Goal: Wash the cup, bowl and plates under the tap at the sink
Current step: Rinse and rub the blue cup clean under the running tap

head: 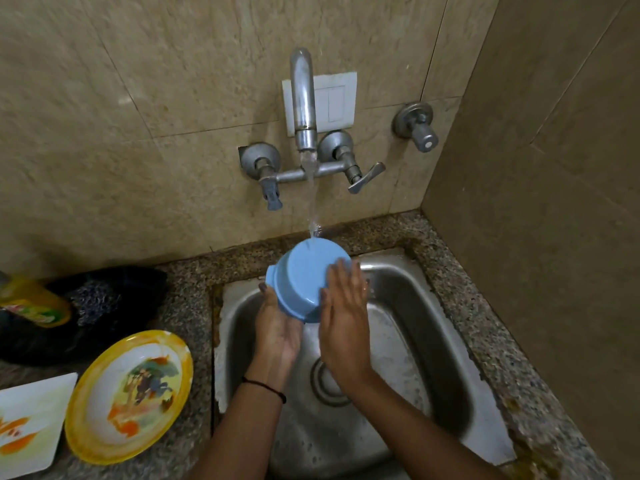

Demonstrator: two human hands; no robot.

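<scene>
Now left hand (pixel 277 327) cups blue bowl (pixel 304 278) under running tap (pixel 303 98); right hand (pixel 344 317) lies flat, fingers spread, on it.

We look from head height, forward and down, close over the stainless steel sink (pixel 433 323).

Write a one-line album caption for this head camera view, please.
Left hand holds a light-blue plastic bowl under the wall tap's stream over the steel sink; right hand rubs its outside.
</scene>
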